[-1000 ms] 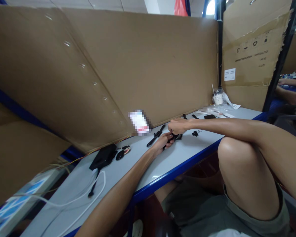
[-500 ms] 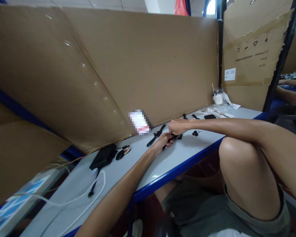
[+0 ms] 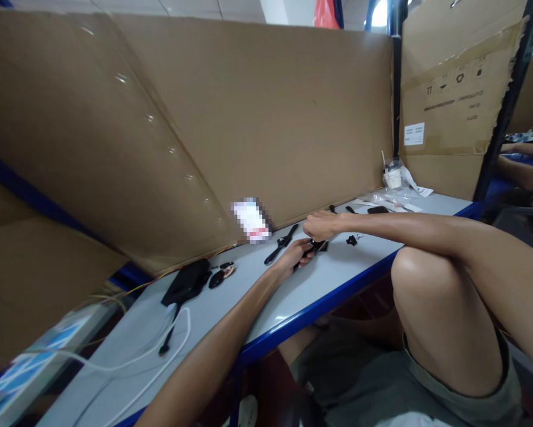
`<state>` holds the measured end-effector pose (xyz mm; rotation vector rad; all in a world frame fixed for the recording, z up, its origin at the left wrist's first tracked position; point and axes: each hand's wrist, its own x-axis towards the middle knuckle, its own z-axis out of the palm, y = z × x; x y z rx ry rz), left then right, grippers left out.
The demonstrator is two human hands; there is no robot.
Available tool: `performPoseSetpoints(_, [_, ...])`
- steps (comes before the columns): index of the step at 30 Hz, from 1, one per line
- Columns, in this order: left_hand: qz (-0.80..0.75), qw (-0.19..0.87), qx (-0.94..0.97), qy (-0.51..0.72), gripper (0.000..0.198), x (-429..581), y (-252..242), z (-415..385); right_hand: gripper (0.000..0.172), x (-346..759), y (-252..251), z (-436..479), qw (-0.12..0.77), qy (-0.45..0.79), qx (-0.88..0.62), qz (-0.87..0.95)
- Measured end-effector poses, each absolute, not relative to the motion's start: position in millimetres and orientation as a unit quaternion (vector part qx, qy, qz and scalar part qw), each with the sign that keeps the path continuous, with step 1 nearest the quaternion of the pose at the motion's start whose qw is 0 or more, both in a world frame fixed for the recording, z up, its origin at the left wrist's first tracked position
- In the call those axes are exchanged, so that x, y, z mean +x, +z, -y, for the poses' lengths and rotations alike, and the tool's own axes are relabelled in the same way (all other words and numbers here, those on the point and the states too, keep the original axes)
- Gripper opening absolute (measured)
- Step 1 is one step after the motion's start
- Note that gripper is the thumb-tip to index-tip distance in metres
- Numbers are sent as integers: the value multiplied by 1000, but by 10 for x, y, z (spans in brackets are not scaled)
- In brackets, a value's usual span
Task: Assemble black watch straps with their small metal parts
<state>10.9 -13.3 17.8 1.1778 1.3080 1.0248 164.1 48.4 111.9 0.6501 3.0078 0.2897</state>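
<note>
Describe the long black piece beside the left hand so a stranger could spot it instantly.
Find the tall cardboard panel, then the pale table below it. Between the bright pixelated screen near the panel and the person's left hand, a long black piece lies slanted on the tabletop. Slim, with a thicker middle, it differs from the broad, blocky black case farther left.

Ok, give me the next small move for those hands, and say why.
Probably ease the right hand up slightly. It is bent close over the dark piece at the left hand, whose fingers are curled, and it hides whether its own fingertips touch that piece.
</note>
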Motion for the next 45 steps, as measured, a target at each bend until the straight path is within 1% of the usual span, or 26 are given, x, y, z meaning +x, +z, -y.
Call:
performPoseSetpoints(5, [-540,526,498,428,10,111,173,143,37,1634,1096,-519,32,115,207,-971])
performPoseSetpoints(13, [-541,525,500,426,10,113,180,150,37,1636,1103,-552,43,91,191,-976])
performPoseSetpoints(18, [-554,513,505,418,6,125,187,155,40,1632,1097,-573,44,112,187,-975])
performPoseSetpoints(24, [-548,521,501,422,10,112,176,147,40,1633,1099,-567,44,133,171,-975])
performPoseSetpoints(26, [-546,524,499,423,11,108,173,141,38,1628,1081,-572,41,144,165,-975])
performPoseSetpoints(32, [-558,510,500,423,9,90,151,104,24,1570,884,-597,35,193,126,-973])
performPoseSetpoints(35, [-561,502,511,415,15,75,137,90,23,1547,801,-604,32,211,103,-972])
performPoseSetpoints(38, [-566,496,515,411,18,68,132,88,22,1533,768,-629,28,194,98,-976])
performPoseSetpoints(45, [-567,496,506,419,18,78,141,104,23,1423,699,-716,15,151,112,-982])
